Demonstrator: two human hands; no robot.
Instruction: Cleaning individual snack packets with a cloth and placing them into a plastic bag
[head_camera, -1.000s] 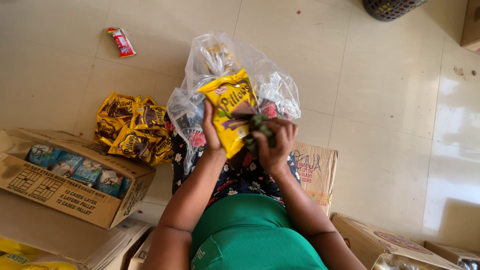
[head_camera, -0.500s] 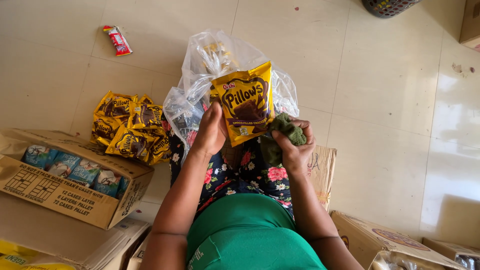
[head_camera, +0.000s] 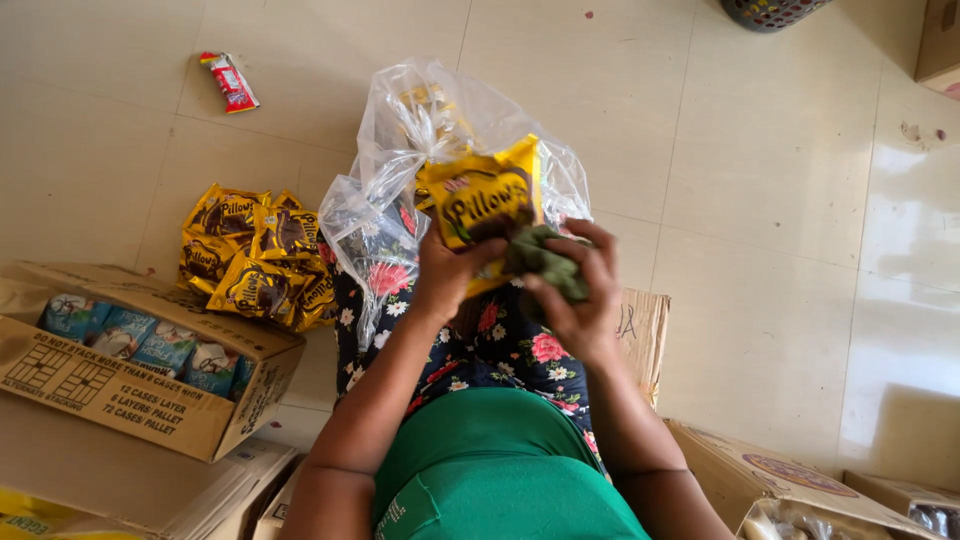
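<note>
Clear bag (head_camera: 400, 190) holds yellow packets; open carton (head_camera: 130, 385) holds blue packs (head_camera: 130, 340).

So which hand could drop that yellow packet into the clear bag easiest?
Probably the left hand: it already grips the yellow snack packet right at the clear plastic bag. The right hand is busy holding a green cloth.

We see a glossy yellow foil snack packet (head_camera: 485, 205) against a crinkled clear plastic bag (head_camera: 400, 170), a soft matt green cloth (head_camera: 550, 262), rough brown cardboard boxes (head_camera: 130, 390) and a smooth, shiny tiled floor (head_camera: 760, 230).
</note>
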